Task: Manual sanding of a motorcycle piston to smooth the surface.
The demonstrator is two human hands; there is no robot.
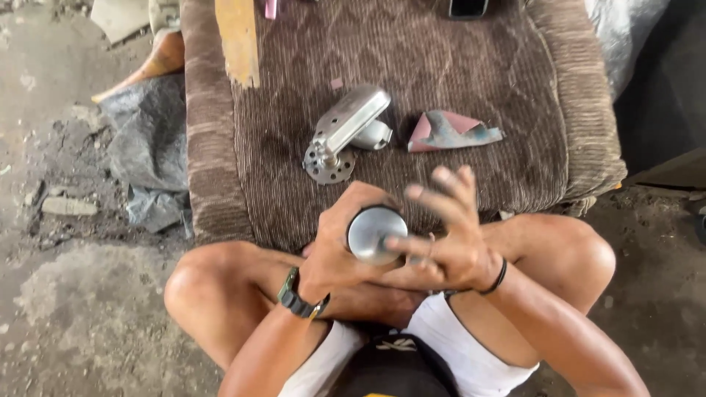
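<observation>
Person sits cross-legged on the floor, knees up vs. the front edge of a brown ribbed cushion (515, 110). Left hand (342, 242) is wrapped round a shiny metal part (373, 234) w/ a rounded polished end facing the camera, fingers curled tight about it, held just above the lap between the knees. Right hand (448, 235) is at the part's right side, fingers spread & motion-blurred, so can't tell if they actually touch the metal. Watch on the left wrist, black band on the right.

On the cushion, just beyond the hands: a 2nd metal piece (346, 132), boxy body on a round perforated flange, lying tilted. Right of it, near but apart, a crumpled grey-pink scrap (450, 131). Yellow wood strip (237, 40) lies at the cushion's far-left corner. Grey plastic sheet (147, 147) is bunched on the dirt floor left of the cushion.
</observation>
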